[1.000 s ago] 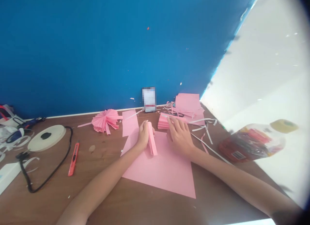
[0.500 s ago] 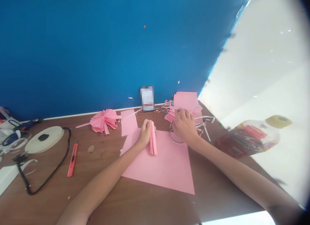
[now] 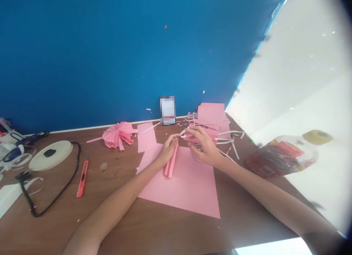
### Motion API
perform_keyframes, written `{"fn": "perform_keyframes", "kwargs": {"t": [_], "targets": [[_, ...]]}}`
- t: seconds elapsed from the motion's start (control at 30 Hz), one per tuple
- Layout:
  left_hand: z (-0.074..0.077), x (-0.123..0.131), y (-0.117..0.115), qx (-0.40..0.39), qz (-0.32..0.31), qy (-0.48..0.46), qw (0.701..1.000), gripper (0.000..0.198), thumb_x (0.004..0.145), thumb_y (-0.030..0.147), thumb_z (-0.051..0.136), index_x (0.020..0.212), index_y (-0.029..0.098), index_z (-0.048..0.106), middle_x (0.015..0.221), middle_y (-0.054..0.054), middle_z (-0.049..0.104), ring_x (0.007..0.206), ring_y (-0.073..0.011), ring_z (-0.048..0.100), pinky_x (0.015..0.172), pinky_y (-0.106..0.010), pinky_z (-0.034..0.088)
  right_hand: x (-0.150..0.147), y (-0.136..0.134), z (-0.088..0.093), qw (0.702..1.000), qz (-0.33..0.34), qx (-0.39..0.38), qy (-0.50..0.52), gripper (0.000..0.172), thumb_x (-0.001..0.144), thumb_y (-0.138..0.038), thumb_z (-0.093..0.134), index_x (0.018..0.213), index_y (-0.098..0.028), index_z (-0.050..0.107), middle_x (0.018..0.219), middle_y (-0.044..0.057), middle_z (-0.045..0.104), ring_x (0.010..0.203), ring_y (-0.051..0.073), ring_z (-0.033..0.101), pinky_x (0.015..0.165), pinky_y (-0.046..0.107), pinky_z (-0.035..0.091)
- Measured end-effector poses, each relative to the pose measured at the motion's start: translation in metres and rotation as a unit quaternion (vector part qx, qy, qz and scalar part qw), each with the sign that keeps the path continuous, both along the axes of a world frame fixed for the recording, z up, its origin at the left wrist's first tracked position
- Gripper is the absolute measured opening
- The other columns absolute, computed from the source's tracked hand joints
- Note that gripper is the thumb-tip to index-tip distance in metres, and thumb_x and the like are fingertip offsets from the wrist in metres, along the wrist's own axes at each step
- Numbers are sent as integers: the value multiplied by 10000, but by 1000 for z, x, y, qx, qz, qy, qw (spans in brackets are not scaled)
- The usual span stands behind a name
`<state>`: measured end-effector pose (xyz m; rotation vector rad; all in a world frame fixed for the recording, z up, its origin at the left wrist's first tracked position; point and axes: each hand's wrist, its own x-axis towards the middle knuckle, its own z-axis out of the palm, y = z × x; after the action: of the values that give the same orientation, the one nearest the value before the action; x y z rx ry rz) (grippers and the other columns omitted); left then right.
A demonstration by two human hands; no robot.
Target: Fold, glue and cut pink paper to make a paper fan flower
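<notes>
Head view: over the last second the right hand [image 3: 205,149] has left the pleated stack [image 3: 209,132] at the back of the bench [image 3: 123,222] and come in beside the left hand [image 3: 166,152]. A white strip [image 3: 183,133] now shows, bent in a small loop, at the fingertips between the two hands. Left fingers are grasping the pleat [image 3: 171,164], with one finger reaching toward the strip. Right fingers are bent and spread, strip at their tips; can't tell if they're really pinching it. Pleat is over the big pink sheet [image 3: 189,192], upper end in the left hand, lower end swung left, more tilted than half a second ago; can't tell if it touches the sheet. My read: strip and pleat are now within reach of both hands, but the strip isn't around the pleat yet. Rosette [image 3: 118,135] and cutter [image 3: 83,178], left of the sheet, haven't moved on the bench.
</notes>
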<state>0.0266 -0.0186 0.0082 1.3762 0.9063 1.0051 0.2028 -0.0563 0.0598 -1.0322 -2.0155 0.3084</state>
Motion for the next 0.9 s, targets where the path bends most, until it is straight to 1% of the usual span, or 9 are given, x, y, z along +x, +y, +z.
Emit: {"fn": "perform_keyframes", "kwargs": {"t": [0.1, 0.2, 0.27, 0.33, 0.43, 0.53, 0.6, 0.73, 0.9], "targets": [[1, -1, 0, -4, 9, -5, 1000, 370, 884, 473, 406, 1096, 196, 531, 539, 40, 459, 488, -102, 447, 479, -201, 363, 7, 9, -7, 995, -101, 1, 10, 566, 838, -180, 431, 1390, -213, 309, 1325, 140, 394, 1200, 249, 454, 973, 455, 429], [-1, -2, 0, -5, 24, -20, 999, 354, 900, 463, 369, 1082, 197, 515, 565, 30, 476, 511, -105, 453, 492, -202, 382, 20, 22, -16, 974, -221, -7, 45, 696, 836, -219, 434, 1455, -192, 117, 1445, 184, 215, 1261, 267, 398, 1016, 490, 370], [-2, -3, 1, -4, 38, -36, 999, 344, 910, 457, 344, 1076, 197, 498, 571, 29, 476, 517, -104, 447, 496, -202, 382, 29, 30, -22, 961, -269, -29, 53, 762, 837, -242, 435, 1465, -183, 8, 1490, 204, 94, 1305, 278, 345, 1013, 499, 362], [-4, -3, 2, -2, 47, -45, 998, 339, 915, 458, 328, 1077, 201, 481, 578, 31, 473, 519, -102, 444, 499, -202, 378, 34, 36, -28, 952, -302, -47, 19, 744, 836, -258, 438, 1464, -168, 48, 1506, 211, 45, 1343, 313, 275, 1004, 527, 348], [-4, -3, 2, -4, 50, -47, 998, 334, 913, 466, 331, 1090, 211, 453, 586, 39, 463, 514, -100, 441, 501, -204, 377, 35, 38, -36, 944, -306, -69, -103, 576, 823, -269, 470, 1369, -136, 343, 1459, 224, 221, 1300, 370, 309, 972, 568, 336], [-3, -3, 2, -15, 36, -57, 998, 300, 906, 448, 346, 1079, 215, 426, 585, 49, 455, 505, -96, 438, 502, -203, 371, 29, 34, -42, 927, -277, -59, -245, 355, 842, -325, 481, 1114, -119, 576, 1347, 219, 407, 1237, 382, 357, 940, 547, 346], [-3, -3, 2, -22, 14, -70, 997, 255, 899, 401, 361, 1070, 218, 407, 593, 53, 457, 509, -92, 440, 511, -202, 370, 26, 31, -45, 913, -273, -31, -303, 314, 847, -353, 495, 1023, -119, 609, 1331, 208, 430, 1240, 376, 336, 929, 506, 352], [-5, -5, 1, -20, -13, -77, 997, 256, 839, 255, 426, 1089, 224, 382, 628, 59, 465, 539, -86, 456, 547, -202, 380, 26, 30, -49, 897, -284, 9, -338, 240, 841, -281, 516, 1004, -131, 606, 1285, 178, 477, 1182, 343, 377, 891, 443, 358], [-6, -4, 1, -30, 27, -52, 998, 250, 835, 229, 396, 1085, 234, 388, 654, 53, 459, 547, -82, 468, 541, -200, 395, 25, 31, -48, 911, -260, 31, -319, 170, 852, -183, 473, 968, -151, 593, 1196, 144, 540, 1081, 302, 437, 829, 403, 365]]}}
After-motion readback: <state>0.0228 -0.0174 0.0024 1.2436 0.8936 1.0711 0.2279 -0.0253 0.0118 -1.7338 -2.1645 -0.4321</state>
